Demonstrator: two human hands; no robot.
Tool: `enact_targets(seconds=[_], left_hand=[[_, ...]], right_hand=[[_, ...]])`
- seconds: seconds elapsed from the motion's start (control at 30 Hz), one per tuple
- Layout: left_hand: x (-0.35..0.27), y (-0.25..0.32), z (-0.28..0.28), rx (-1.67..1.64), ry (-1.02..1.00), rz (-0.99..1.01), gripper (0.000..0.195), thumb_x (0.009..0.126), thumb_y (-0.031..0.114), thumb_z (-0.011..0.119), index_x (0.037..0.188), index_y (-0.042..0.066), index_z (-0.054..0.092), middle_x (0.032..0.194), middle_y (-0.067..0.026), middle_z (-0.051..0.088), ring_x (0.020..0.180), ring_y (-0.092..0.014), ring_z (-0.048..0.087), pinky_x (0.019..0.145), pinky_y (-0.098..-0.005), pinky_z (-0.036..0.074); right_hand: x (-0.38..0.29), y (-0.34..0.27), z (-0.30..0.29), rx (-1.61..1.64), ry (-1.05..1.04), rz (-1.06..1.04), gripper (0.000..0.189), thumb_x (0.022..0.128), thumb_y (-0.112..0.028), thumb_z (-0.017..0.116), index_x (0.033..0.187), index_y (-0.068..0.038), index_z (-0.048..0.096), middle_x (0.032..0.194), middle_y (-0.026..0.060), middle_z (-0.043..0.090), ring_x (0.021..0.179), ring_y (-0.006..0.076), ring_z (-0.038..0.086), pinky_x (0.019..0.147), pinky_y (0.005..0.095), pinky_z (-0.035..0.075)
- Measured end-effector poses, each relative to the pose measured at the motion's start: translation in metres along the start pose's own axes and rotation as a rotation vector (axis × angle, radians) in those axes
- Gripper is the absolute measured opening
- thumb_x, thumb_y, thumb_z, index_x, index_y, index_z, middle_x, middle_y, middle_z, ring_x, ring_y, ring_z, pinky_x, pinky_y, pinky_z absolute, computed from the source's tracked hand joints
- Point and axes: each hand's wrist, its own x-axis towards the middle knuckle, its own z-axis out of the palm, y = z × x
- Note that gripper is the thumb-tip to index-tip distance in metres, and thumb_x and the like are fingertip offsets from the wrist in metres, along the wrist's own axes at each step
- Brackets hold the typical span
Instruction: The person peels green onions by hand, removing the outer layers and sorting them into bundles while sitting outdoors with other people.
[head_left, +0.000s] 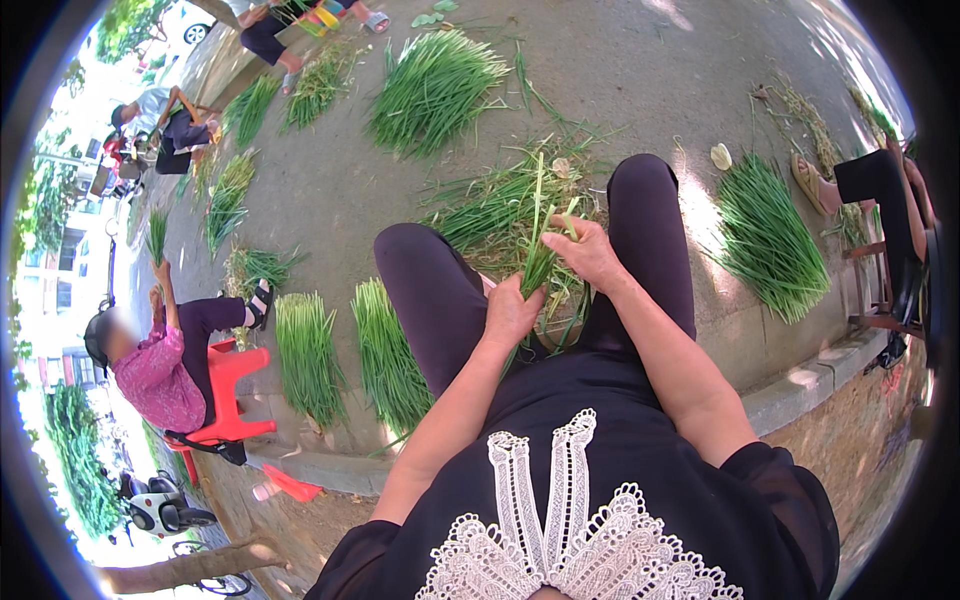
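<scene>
My left hand (514, 311) is closed around a small bunch of long green stalks (538, 266), which look like garlic chives, above my lap. Their pale ends point away from me. At the upper part of the bunch, my right hand (587, 251) pinches a few pale stalk ends between thumb and fingers. Beyond my knees, a loose heap of green stalks (480, 214) lies on the pavement, mixed with yellowed trimmings. Two neat bundles stand out to the left, one a green bundle (307, 352) and the other a bundle by my knee (390, 352).
A big pile of chives (435, 94) lies ahead, another pile (776, 236) to the right. On a red plastic stool (232, 394) at left sits a person (161, 367) holding stalks. Others sit at far left, top and right. A stone kerb (795, 390) runs behind.
</scene>
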Motion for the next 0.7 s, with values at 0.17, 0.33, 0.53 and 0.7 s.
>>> enact_targets(seconds=[0.17, 0.33, 0.53, 0.7], left_hand=[[0.000, 0.002, -0.002, 0.055, -0.017, -0.021, 0.026, 0.075, 0.022, 0.061, 0.091, 0.002, 0.061, 0.078, -0.0196, 0.063, 0.077, -0.035, 0.061, 0.068, -0.0396, 0.047], [-0.002, 0.004, 0.001, 0.083, 0.016, -0.012, 0.023, 0.075, 0.020, 0.061, 0.088, 0.001, 0.060, 0.076, -0.0216, 0.061, 0.076, -0.037, 0.060, 0.067, -0.0405, 0.047], [-0.005, 0.008, 0.002, 0.186, 0.044, -0.023, 0.022, 0.074, 0.019, 0.061, 0.086, 0.001, 0.059, 0.075, -0.0231, 0.060, 0.074, -0.040, 0.059, 0.064, -0.0442, 0.046], [-0.006, 0.002, 0.003, 0.170, 0.059, 0.001, 0.023, 0.073, 0.020, 0.061, 0.087, 0.002, 0.059, 0.074, -0.0238, 0.060, 0.074, -0.040, 0.059, 0.064, -0.0453, 0.047]], right_hand=[[-0.003, -0.012, -0.011, 0.170, -0.268, 0.401, 0.018, 0.085, -0.020, 0.059, 0.079, -0.003, 0.061, 0.058, -0.0049, 0.046, 0.042, 0.0021, 0.035, 0.037, 0.0208, 0.025], [0.000, -0.011, -0.011, 0.105, -0.276, 0.595, 0.025, 0.084, -0.023, 0.060, 0.066, -0.006, 0.056, 0.056, -0.0033, 0.045, 0.041, 0.0029, 0.034, 0.036, 0.0211, 0.023], [0.000, -0.019, -0.013, 0.074, -0.292, 0.647, 0.028, 0.085, -0.025, 0.058, 0.064, -0.007, 0.054, 0.054, -0.0028, 0.045, 0.040, 0.0038, 0.034, 0.035, 0.0217, 0.023], [-0.001, -0.016, -0.010, 0.055, -0.306, 0.633, 0.029, 0.084, -0.024, 0.056, 0.061, -0.007, 0.053, 0.051, -0.0018, 0.045, 0.040, 0.0058, 0.037, 0.035, 0.0223, 0.027]])
